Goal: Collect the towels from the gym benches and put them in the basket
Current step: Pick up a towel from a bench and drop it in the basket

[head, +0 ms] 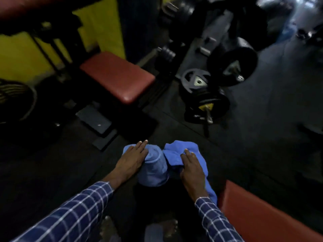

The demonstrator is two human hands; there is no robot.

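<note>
So, edges first: the red bench (pixel 262 212) at the lower right is cut off by the frame, and its near corner sits just beside the right hand (pixel 192 169). A second red bench (pixel 118 75) is seen further ahead to the left, with its dark metal base (pixel 96 121) sticking out onto the floor (pixel 262 128). Between the two benches a strip of dark floor is left open. It's hemmed in on the far right by a stack of weight plates (pixel 206 95) and a big loaded bar end (pixel 232 62).

Two blue towels are held low in the middle, touching each other. The rolled towel (pixel 153 170) is touched by the left hand (pixel 132 158), fingers straight and pressed together, laid flat along its side. The crumpled towel (pixel 176 152) is covered by the right hand, fingers fairly straight on top. Whether the thumb is hooked underneath can't be told, and one end of it hangs down past the wrist.

Checked sleeves (pixel 70 215) are worn on both arms. The room is dim and blurry, with a yellow wall (pixel 17 56) at the back left.
</note>
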